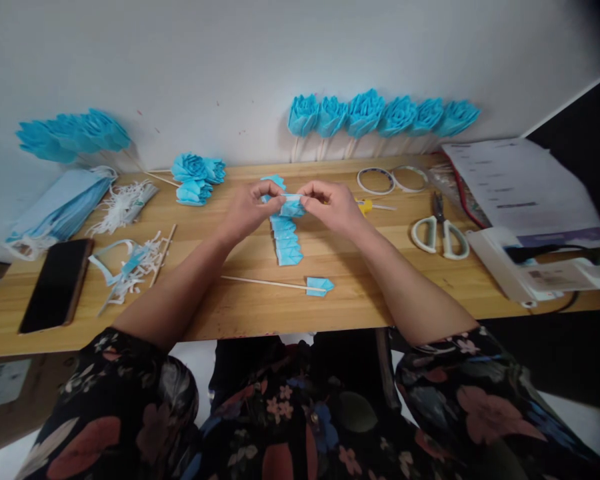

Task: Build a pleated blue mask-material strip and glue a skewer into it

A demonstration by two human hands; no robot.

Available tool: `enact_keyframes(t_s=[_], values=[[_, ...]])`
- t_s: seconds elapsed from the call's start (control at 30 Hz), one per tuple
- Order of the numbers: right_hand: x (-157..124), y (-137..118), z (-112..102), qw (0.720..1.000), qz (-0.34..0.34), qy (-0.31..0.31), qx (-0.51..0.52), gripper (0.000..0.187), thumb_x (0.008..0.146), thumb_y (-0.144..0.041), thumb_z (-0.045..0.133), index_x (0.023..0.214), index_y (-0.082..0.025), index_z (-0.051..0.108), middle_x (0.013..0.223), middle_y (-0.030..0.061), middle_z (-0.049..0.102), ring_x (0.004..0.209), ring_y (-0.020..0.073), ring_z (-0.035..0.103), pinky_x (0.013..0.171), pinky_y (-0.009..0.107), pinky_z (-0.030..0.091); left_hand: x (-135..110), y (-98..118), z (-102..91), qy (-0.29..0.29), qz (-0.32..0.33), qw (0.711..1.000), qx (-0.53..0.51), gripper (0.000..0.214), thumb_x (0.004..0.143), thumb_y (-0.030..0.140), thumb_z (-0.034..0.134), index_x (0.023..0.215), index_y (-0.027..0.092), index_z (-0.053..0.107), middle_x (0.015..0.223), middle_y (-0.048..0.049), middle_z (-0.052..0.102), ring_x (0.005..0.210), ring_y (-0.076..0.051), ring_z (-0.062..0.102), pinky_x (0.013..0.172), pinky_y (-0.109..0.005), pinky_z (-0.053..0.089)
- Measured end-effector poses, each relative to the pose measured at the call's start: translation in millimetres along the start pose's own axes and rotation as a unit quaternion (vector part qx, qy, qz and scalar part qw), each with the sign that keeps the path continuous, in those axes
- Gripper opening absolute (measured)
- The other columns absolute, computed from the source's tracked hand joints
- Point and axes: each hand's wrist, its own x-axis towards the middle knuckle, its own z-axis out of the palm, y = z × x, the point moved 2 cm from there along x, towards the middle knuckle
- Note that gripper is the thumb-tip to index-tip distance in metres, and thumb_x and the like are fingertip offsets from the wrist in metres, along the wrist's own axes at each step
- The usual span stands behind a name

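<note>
The blue folded strip (286, 243) could slip loose or come unfolded, I think, if the two hands pull apart too hard, because only its top end is held.

The left hand (250, 212) and the right hand (333, 207) both pinch that top end. Their fingers (271, 193) are closed tight on it, thumb against fingertip. The top end sits right between the hands, a little above the tabletop (360, 300). The rest of the strip runs toward 6 o'clock from the fingers and lies on the wood.

A stick with a blue tip (280, 285) lies further toward 6 o'clock. The scissors (440, 233) lie at 3 o'clock from the right hand, well apart.
</note>
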Motion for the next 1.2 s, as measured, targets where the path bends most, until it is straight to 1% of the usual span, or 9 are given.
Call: enact_keyframes(t_s=[0.17,0.3,0.47,0.57,0.7,0.83,0.97,1.07,1.2], values=[[-1,-1,2,1.000,0.007,-0.020,0.006,0.025,0.086,-0.045,0.063,0.083,-0.020,0.066,0.078,0.0006,0.065,0.071,0.0143,0.051,0.067,0.029,0.040,-3,7,3.5,-0.017,0.001,1.000,0.004,0.022,0.081,0.040,0.070,0.076,0.019,0.064,0.075,-0.0003,0.066,0.075,-0.016,0.057,0.076,-0.029,0.046],[-2,1,5,0.999,0.008,-0.013,-0.031,0.017,0.082,-0.036,0.065,0.077,-0.020,0.062,0.074,-0.0001,0.063,0.070,0.0137,0.050,0.067,0.029,0.039,-5,10,5.8,-0.032,0.006,0.999,0.027,0.020,0.083,0.037,0.070,0.076,0.019,0.063,0.076,-0.0002,0.066,0.076,-0.016,0.058,0.078,-0.030,0.046],[-1,3,4,0.999,0.010,-0.015,-0.026,0.016,0.082,-0.034,0.063,0.079,-0.019,0.067,0.071,-0.0002,0.060,0.067,0.0140,0.050,0.064,0.029,0.038,-4,7,4.5,-0.027,-0.001,0.999,0.034,0.018,0.084,0.036,0.069,0.079,0.019,0.064,0.081,-0.0006,0.067,0.081,-0.017,0.060,0.083,-0.031,0.047],[-1,4,3,1.000,0.015,-0.017,-0.020,0.018,0.082,-0.034,0.062,0.081,-0.018,0.071,0.070,-0.0001,0.061,0.066,0.0140,0.050,0.063,0.029,0.038,-4,6,3.5,-0.024,0.003,0.999,0.028,0.019,0.083,0.037,0.069,0.080,0.019,0.065,0.079,-0.0004,0.066,0.080,-0.017,0.059,0.082,-0.030,0.046],[1,9,-1,0.999,0.030,-0.015,0.017,0.023,0.083,-0.034,0.063,0.092,-0.018,0.077,0.082,0.0020,0.072,0.074,0.0157,0.058,0.071,0.030,0.046,-3,1,1.6,-0.001,0.006,1.000,0.016,0.022,0.083,0.040,0.070,0.077,0.020,0.064,0.075,0.0003,0.064,0.075,-0.016,0.056,0.075,-0.028,0.045],[2,10,-6,0.997,0.042,0.014,0.058,0.034,0.089,-0.047,0.064,0.103,-0.020,0.079,0.094,0.0039,0.076,0.086,0.0180,0.066,0.080,0.032,0.051,1,-5,-0.3,0.031,0.014,0.999,-0.014,0.027,0.083,0.044,0.071,0.076,0.020,0.064,0.076,0.0002,0.065,0.076,-0.016,0.058,0.077,-0.027,0.047],[1,7,-7,0.998,0.030,0.013,0.056,0.038,0.089,-0.054,0.065,0.096,-0.019,0.079,0.089,0.0034,0.075,0.085,0.0181,0.065,0.081,0.032,0.051,2,-8,-0.2,0.047,0.015,0.998,-0.031,0.028,0.083,0.045,0.074,0.075,0.019,0.065,0.075,0.0000,0.065,0.077,-0.016,0.059,0.079,-0.028,0.050],[2,7,-5,0.998,0.023,0.013,0.051,0.035,0.086,-0.052,0.068,0.090,-0.018,0.076,0.085,0.0028,0.073,0.080,0.0170,0.062,0.077,0.031,0.049,1,-8,0.4,0.051,0.013,0.998,-0.042,0.031,0.082,0.048,0.076,0.076,0.019,0.067,0.076,-0.0005,0.066,0.077,-0.016,0.060,0.081,-0.029,0.050],[4,12,-4,0.998,0.023,0.042,0.040,0.029,0.082,-0.047,0.069,0.083,-0.019,0.072,0.078,0.0013,0.070,0.073,0.0153,0.057,0.069,0.029,0.045,1,-8,-0.5,0.042,0.023,0.997,-0.068,0.038,0.085,0.056,0.076,0.078,0.019,0.071,0.078,-0.0016,0.069,0.077,-0.017,0.062,0.080,-0.030,0.052]])
